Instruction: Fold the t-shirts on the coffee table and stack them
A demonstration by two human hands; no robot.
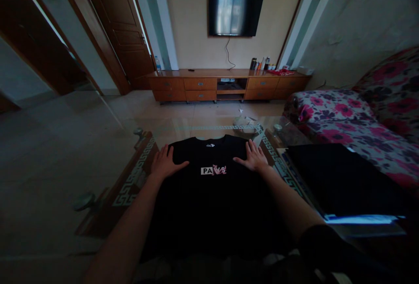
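A black T-shirt (209, 196) with a white and pink chest print lies spread face up on a glass-topped table (131, 179), collar at the far end. My left hand (166, 163) lies flat and open on the shirt's left shoulder. On the right shoulder rests my right hand (253, 157), also flat with fingers spread. Neither hand holds anything.
A pile of dark folded cloth (343, 179) sits on the table's right part. A floral sofa (360, 118) stands at the right. Beyond the table are a tiled floor, a wooden TV cabinet (225, 84) and a wall TV (235, 13). Wooden doors are at the left.
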